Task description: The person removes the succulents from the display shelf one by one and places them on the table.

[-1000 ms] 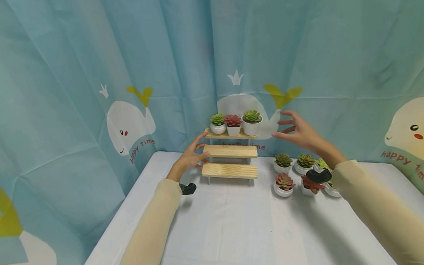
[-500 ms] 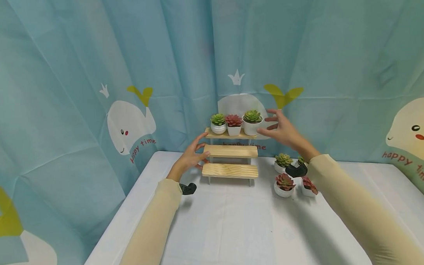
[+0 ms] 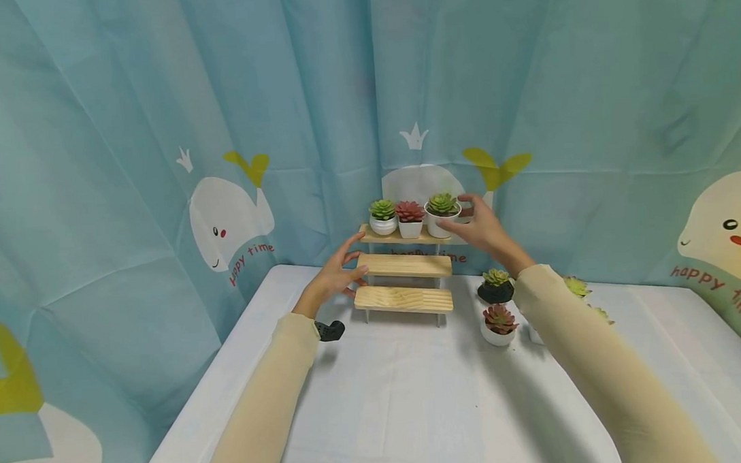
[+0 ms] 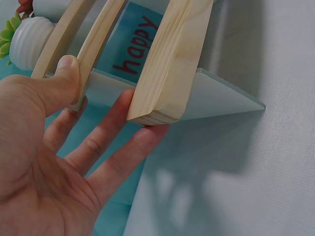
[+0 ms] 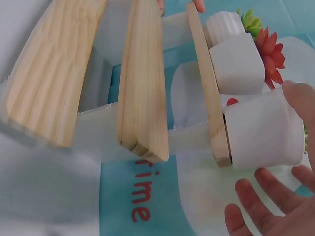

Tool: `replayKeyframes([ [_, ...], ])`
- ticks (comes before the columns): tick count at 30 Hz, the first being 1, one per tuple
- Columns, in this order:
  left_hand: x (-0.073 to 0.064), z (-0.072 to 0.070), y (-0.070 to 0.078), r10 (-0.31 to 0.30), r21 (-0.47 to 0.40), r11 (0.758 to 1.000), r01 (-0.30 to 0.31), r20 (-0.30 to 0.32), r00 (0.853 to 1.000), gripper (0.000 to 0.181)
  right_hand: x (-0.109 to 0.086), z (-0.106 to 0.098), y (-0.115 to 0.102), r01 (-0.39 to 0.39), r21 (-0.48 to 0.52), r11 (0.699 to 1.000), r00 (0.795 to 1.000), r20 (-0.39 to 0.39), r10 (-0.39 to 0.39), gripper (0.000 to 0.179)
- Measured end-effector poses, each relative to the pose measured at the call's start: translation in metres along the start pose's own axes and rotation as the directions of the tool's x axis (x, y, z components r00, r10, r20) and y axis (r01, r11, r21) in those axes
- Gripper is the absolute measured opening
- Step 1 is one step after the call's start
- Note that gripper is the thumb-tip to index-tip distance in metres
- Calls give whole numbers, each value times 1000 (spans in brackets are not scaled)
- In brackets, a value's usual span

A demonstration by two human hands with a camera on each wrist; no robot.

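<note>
A three-step wooden plant stand [image 3: 404,265] stands at the back of the table, with clear side panels. My left hand [image 3: 335,275] holds its left end; the thumb presses the middle board, while other fingers touch the board ends. On the top board are a green succulent in a round white pot [image 3: 382,223], a red succulent in a square pot [image 3: 410,229] and a larger green succulent pot [image 3: 434,226]. Beside that larger white pot [image 5: 266,130], my right hand [image 5: 275,206] has its thumb near the rim and its spread fingers along the right side.
Right of the stand, more potted succulents sit on the white table [image 3: 413,393]: a red one [image 3: 499,324] in front, a green one [image 3: 496,286] behind. Others are partly hidden by the right sleeve [image 3: 595,353]. A blue whale-print curtain [image 3: 316,90] hangs close behind.
My right hand has moved left, from the air beside the stand up to the larger green succulent pot. The left hand stays on the stand.
</note>
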State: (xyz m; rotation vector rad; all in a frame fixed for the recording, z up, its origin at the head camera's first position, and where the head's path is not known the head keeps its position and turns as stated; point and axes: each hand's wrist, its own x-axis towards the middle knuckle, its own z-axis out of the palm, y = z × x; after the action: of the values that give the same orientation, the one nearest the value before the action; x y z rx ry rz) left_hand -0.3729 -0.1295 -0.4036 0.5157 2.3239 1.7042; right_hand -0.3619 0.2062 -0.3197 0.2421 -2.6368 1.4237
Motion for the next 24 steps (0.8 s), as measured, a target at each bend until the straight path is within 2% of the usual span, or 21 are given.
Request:
replayKeyframes([
  [7, 0, 0, 0, 1, -1, 1000, -1, -2, 1000, 77, 5, 4, -3, -45, -11, 999, 999, -8, 45, 95],
  [17, 1, 0, 0, -12, -4, 1000, 12, 3, 1000, 77, 7, 5, -4, -53, -42, 998, 999, -8, 52, 94],
  [24, -1, 1, 1, -11, -1, 1000, 11, -1, 1000, 77, 7, 6, -6, -65, -21, 998, 998, -4, 65, 92],
])
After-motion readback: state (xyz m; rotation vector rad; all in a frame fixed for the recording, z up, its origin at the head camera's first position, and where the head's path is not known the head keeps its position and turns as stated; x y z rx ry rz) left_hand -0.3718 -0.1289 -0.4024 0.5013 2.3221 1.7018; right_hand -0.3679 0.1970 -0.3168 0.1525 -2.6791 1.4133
